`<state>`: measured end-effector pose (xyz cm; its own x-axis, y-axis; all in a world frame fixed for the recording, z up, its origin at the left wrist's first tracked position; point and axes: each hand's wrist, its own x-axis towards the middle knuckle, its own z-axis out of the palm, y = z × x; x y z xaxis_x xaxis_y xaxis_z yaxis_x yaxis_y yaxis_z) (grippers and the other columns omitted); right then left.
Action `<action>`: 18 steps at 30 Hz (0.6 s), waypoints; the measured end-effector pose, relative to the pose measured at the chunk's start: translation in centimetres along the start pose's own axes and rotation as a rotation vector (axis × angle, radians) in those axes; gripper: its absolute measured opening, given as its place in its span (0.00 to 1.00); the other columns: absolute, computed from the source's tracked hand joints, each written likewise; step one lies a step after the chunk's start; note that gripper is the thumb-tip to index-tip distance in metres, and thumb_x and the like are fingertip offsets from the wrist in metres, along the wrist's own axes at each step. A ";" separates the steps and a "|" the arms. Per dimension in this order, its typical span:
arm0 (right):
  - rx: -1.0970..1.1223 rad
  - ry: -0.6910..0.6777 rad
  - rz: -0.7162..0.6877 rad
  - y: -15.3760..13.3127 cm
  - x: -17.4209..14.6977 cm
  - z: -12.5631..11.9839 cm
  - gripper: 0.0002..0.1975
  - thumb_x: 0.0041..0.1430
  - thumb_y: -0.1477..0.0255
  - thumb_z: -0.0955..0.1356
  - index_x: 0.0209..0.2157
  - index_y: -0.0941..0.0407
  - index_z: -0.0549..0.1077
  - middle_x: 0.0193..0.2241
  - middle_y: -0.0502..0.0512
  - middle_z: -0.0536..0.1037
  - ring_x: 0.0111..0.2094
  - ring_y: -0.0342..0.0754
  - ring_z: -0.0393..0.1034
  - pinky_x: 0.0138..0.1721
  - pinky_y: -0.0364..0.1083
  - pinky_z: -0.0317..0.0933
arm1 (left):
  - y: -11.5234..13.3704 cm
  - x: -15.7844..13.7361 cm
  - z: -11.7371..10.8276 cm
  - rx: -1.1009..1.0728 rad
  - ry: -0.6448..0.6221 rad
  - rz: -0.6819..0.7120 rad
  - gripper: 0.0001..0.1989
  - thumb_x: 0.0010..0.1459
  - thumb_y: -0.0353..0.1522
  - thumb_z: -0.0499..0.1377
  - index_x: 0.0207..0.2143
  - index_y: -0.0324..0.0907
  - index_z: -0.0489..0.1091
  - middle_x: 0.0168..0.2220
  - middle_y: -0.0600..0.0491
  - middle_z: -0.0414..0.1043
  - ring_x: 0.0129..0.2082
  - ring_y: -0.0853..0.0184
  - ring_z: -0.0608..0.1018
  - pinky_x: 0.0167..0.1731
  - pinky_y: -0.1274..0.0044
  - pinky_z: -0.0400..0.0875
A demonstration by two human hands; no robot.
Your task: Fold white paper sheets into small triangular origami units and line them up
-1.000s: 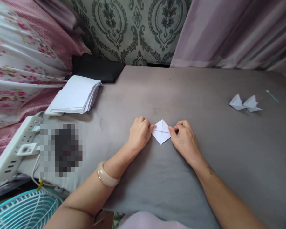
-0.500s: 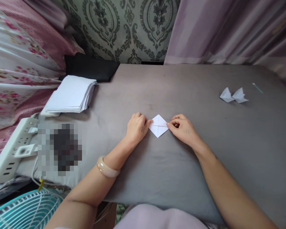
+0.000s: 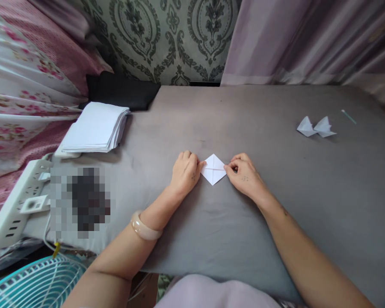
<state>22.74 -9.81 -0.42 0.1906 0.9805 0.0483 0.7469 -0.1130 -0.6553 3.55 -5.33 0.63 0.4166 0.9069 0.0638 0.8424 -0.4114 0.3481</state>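
The left hand is resting its thumb on the left corner of a small folded paper. Its other fingers are curling down, and I cannot tell if any are gripping under the paper. The right hand is pinching the right corner between thumb and finger. The paper is lying between the two hands, close to the worktop. It is white and it is making a diamond shape, with one line going up and down and another going side to side. Little dots are showing on the backs of both hands. A pale bangle is circling the left arm.

Farther off to the right, two folded white shapes are sitting side by side, with their points sticking up. Just past them, a thin stick is lying flat. Over on the left, a stack of white paper is sitting in front of a flat black thing. Nearer, a dark thing is hiding behind blurry squares. A white power strip is lying beside it, with plugs sticking in. Below, a blue fan is peeking in at the corner.
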 end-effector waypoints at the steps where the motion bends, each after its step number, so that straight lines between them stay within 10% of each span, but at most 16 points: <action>1: -0.001 0.007 -0.007 0.1 0.0 0.0 0.11 0.54 0.67 0.66 0.21 0.55 0.70 0.37 0.58 0.72 0.33 0.48 0.68 0.40 0.51 0.64 | 0.0 0.0 0.0 -0.010 0.006 0.012 0.10 0.65 0.36 0.52 0.36 0.38 0.68 0.39 0.45 0.68 0.40 0.60 0.67 0.43 0.71 0.64; 8: 0.022 0.008 -0.024 0.7 -0.2 -0.2 0.09 0.54 0.64 0.67 0.26 0.55 0.72 0.39 0.58 0.70 0.31 0.46 0.69 0.38 0.50 0.66 | -0.2 0.5 0.4 -0.039 -0.035 0.254 0.18 0.66 0.27 0.45 0.54 0.46 0.67 0.42 0.48 0.67 0.39 0.63 0.66 0.45 0.71 0.62; 18: 0.192 0.020 0.033 1.9 0.0 -1.4 0.08 0.51 0.68 0.68 0.34 0.56 0.74 0.35 0.54 0.71 0.26 0.42 0.65 0.33 0.47 0.64 | -1.0 0.9 0.9 -0.059 -0.059 0.325 0.23 0.64 0.24 0.45 0.53 0.48 0.71 0.39 0.47 0.65 0.37 0.64 0.65 0.43 0.73 0.63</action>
<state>24.99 -10.28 -0.60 0.2273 0.9731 0.0379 0.6053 -0.1107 -0.7882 3.39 -4.20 -0.55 0.6805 0.7218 0.1265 0.6419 -0.6704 0.3721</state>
